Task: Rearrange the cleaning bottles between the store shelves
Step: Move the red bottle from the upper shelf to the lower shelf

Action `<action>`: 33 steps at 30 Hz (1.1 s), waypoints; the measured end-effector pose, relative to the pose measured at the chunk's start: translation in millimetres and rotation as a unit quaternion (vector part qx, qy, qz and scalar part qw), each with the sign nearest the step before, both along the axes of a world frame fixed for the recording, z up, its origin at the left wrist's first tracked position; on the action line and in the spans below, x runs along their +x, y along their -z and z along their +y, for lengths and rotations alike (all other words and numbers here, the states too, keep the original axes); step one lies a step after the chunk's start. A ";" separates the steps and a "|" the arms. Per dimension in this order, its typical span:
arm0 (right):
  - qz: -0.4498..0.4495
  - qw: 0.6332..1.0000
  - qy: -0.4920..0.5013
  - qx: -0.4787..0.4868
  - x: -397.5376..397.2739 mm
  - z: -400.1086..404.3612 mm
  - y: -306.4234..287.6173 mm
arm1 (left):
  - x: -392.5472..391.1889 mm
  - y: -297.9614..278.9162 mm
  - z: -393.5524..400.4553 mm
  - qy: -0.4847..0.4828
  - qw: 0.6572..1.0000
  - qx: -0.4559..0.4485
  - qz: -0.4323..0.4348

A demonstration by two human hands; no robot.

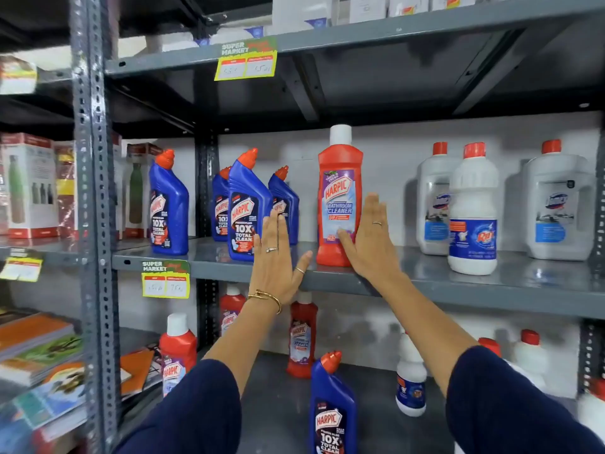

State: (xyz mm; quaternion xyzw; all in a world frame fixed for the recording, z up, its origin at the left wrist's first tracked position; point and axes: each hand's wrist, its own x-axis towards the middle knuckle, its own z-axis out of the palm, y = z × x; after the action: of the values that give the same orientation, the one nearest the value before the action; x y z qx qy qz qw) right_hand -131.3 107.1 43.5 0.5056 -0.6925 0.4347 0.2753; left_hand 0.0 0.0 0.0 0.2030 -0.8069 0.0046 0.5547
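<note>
A: Where is the red bottle?

B: Centre of frame, upright on the middle shelf, near its front edge.

A: Hands?

B: Both spread flat, gripping nothing. Right hand lies against the bottle's right side, thumb across its lower label. Left hand is just left of it, apart, in front of the blue bottles.

A: Step?

B: Likely placing or steadying. Next move calls for a clean release, or closing both palms to lift.
</note>
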 end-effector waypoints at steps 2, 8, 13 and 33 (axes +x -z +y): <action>-0.049 0.998 -0.035 -0.027 1.8 -10.3 -3.7 | 4.3 2.1 -7.1 -0.019 1.000 0.004 -0.018; -0.134 0.986 -0.065 -0.076 -2.9 -35.9 -9.3 | 0.6 15.1 -19.7 -0.036 0.999 0.006 -0.014; -0.217 0.967 -0.108 -0.082 -12.7 -44.9 -9.1 | -3.6 19.5 -24.6 -0.043 0.999 -0.014 0.001; -0.269 0.929 -0.165 -0.195 51.7 52.3 41.2 | 43.7 33.0 -37.1 -0.154 0.966 -0.027 -0.206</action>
State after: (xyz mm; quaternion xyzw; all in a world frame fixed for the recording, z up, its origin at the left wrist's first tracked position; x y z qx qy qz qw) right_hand -79.7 159.4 2.3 0.4127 -0.5491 0.7204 0.0961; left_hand 43.7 -37.1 -33.0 0.3043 -0.8623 0.1530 0.3747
